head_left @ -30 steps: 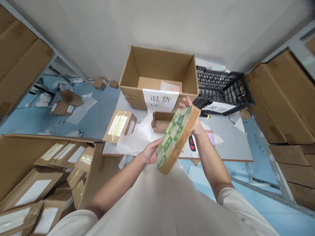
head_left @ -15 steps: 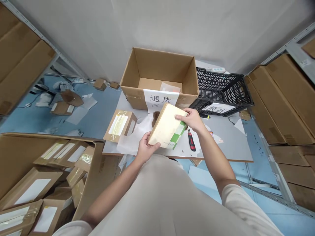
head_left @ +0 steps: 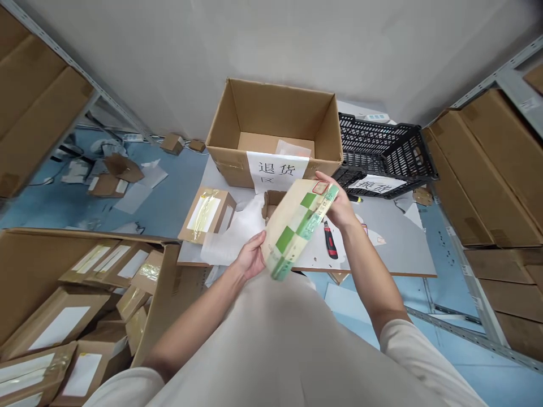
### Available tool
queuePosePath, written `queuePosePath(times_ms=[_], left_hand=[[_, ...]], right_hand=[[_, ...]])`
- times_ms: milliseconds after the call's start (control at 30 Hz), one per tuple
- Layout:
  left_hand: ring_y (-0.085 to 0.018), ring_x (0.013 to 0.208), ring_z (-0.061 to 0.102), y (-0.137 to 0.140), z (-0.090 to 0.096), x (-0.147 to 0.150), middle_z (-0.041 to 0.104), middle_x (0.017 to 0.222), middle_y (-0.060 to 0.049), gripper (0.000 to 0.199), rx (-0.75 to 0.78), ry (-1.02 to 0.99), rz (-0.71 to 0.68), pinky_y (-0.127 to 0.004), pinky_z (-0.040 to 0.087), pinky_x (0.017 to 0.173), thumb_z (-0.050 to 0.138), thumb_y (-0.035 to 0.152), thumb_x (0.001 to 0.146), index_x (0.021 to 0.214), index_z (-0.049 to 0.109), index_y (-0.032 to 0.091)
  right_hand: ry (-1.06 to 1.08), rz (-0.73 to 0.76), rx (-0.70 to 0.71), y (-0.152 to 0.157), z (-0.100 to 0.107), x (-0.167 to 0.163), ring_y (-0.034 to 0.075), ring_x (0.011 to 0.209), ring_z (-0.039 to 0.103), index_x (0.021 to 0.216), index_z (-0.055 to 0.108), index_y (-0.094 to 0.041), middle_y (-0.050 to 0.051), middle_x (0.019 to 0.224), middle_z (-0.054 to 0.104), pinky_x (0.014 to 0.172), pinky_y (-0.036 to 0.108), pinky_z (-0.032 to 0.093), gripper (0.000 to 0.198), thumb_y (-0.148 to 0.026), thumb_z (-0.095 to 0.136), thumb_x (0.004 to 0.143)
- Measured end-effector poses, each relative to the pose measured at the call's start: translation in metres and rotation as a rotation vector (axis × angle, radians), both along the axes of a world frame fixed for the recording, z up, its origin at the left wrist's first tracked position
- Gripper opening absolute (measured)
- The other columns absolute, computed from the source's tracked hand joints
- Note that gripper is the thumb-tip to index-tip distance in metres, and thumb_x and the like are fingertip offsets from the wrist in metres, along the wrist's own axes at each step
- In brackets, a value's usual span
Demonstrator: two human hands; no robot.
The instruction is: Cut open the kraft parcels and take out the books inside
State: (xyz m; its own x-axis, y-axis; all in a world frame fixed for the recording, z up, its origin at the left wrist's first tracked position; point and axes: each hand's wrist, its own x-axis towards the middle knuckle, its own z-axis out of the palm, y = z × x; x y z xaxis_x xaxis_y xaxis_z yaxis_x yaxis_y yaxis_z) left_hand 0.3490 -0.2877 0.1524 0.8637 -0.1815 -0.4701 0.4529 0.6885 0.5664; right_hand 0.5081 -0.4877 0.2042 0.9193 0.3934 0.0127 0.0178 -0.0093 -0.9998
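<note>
A cream book [head_left: 278,217] with green checks and a printed spine is held tilted above the table's front edge. My left hand [head_left: 251,257] grips its lower left edge, thumb along the side. Around its upper right end is my right hand [head_left: 338,204], with most of the fingers behind the book. Just behind the book lies a small opened brown carton [head_left: 271,202], partly hidden. White wrapping paper [head_left: 231,234] spreads to the left of it. A red and black utility knife [head_left: 330,242] lies on the table right of the book.
A big open cardboard box [head_left: 229,158] with a paper sign stands at the back, a clear packet inside. Right of it is a black plastic crate [head_left: 384,161]. A taped parcel [head_left: 207,215] sits at the table's left. A large carton [head_left: 169,271] of parcels stands lower left.
The book has been turned over in my hands, so its other cover and its spine now show. My right hand has shifted from on top to behind its upper end.
</note>
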Motion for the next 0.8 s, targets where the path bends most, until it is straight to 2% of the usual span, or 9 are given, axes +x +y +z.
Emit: queuePosePath(times_ms=[100, 200, 267, 333, 400, 467, 567, 667, 800], left_hand=[[-0.011, 0.044, 0.057, -0.005, 0.006, 0.004, 0.066, 0.065, -0.004, 0.039, -0.075, 0.045, -0.263, -0.023, 0.047, 0.043, 0.069, 0.051, 0.071, 0.090, 0.071, 0.017], [-0.015, 0.055, 0.064, -0.012, 0.012, 0.003, 0.070, 0.076, -0.007, 0.040, -0.110, 0.037, -0.375, -0.025, 0.050, 0.050, 0.069, 0.049, 0.071, 0.099, 0.071, 0.020], [-0.024, 0.078, 0.069, -0.013, 0.013, 0.001, 0.072, 0.093, -0.010, 0.046, -0.107, -0.017, -0.281, -0.034, 0.055, 0.065, 0.068, 0.053, 0.071, 0.105, 0.069, 0.023], [-0.029, 0.098, 0.066, -0.010, 0.010, -0.002, 0.069, 0.107, -0.012, 0.060, -0.065, -0.088, -0.072, -0.042, 0.054, 0.077, 0.060, 0.067, 0.071, 0.113, 0.065, 0.023], [-0.030, 0.105, 0.063, -0.004, 0.004, -0.004, 0.067, 0.113, -0.012, 0.071, 0.044, -0.150, 0.153, -0.045, 0.053, 0.082, 0.057, 0.075, 0.068, 0.116, 0.062, 0.022], [-0.028, 0.102, 0.064, 0.002, -0.002, -0.006, 0.068, 0.111, -0.011, 0.067, 0.216, -0.168, 0.270, -0.041, 0.054, 0.083, 0.068, 0.067, 0.065, 0.113, 0.063, 0.020], [-0.023, 0.092, 0.067, 0.006, -0.008, -0.009, 0.070, 0.102, -0.008, 0.054, 0.378, -0.124, 0.272, -0.034, 0.056, 0.077, 0.079, 0.045, 0.063, 0.107, 0.064, 0.017], [-0.022, 0.089, 0.068, 0.006, -0.009, -0.010, 0.071, 0.101, -0.009, 0.052, 0.317, -0.088, 0.252, -0.033, 0.057, 0.074, 0.077, 0.043, 0.067, 0.109, 0.064, 0.016], [-0.021, 0.089, 0.068, 0.006, -0.007, -0.008, 0.070, 0.103, -0.009, 0.049, 0.255, -0.079, 0.266, -0.033, 0.058, 0.075, 0.078, 0.040, 0.067, 0.107, 0.064, 0.015]], right_hand=[[0.007, 0.129, 0.044, 0.011, -0.007, -0.002, 0.027, 0.113, 0.058, 0.123, 0.055, -0.026, 0.008, 0.123, 0.061, 0.091, 0.041, 0.050, 0.087, -0.066, 0.079, 0.049], [0.122, 0.147, 0.038, 0.016, -0.006, -0.002, 0.026, 0.091, 0.066, 0.104, 0.060, -0.023, 0.006, 0.098, 0.069, 0.076, 0.039, 0.055, 0.073, -0.068, 0.077, 0.050], [0.141, 0.085, 0.019, 0.016, -0.001, -0.001, 0.024, 0.081, 0.066, 0.094, 0.060, -0.022, 0.004, 0.086, 0.069, 0.069, 0.037, 0.055, 0.063, -0.066, 0.077, 0.052], [0.139, 0.040, 0.020, 0.015, 0.005, 0.001, 0.022, 0.077, 0.066, 0.089, 0.059, -0.022, 0.003, 0.081, 0.068, 0.068, 0.035, 0.055, 0.058, -0.062, 0.079, 0.053], [0.150, 0.014, 0.011, 0.014, 0.008, 0.004, 0.021, 0.073, 0.066, 0.088, 0.059, -0.021, 0.001, 0.077, 0.068, 0.064, 0.033, 0.054, 0.056, -0.060, 0.081, 0.052], [0.177, -0.002, -0.022, 0.013, 0.009, 0.007, 0.020, 0.067, 0.065, 0.086, 0.059, -0.021, 0.001, 0.074, 0.068, 0.058, 0.032, 0.052, 0.056, -0.061, 0.080, 0.052], [0.225, -0.013, -0.067, 0.010, 0.004, 0.009, 0.018, 0.059, 0.063, 0.082, 0.060, -0.021, 0.001, 0.069, 0.066, 0.047, 0.028, 0.049, 0.053, -0.065, 0.075, 0.057], [0.284, -0.018, -0.062, 0.008, -0.002, 0.012, 0.017, 0.053, 0.062, 0.078, 0.060, -0.021, 0.001, 0.063, 0.065, 0.039, 0.025, 0.046, 0.051, -0.069, 0.067, 0.064], [0.322, 0.003, -0.037, 0.004, -0.005, 0.018, 0.017, 0.051, 0.062, 0.079, 0.061, -0.020, 0.000, 0.062, 0.066, 0.039, 0.026, 0.051, 0.051, -0.068, 0.069, 0.063]])
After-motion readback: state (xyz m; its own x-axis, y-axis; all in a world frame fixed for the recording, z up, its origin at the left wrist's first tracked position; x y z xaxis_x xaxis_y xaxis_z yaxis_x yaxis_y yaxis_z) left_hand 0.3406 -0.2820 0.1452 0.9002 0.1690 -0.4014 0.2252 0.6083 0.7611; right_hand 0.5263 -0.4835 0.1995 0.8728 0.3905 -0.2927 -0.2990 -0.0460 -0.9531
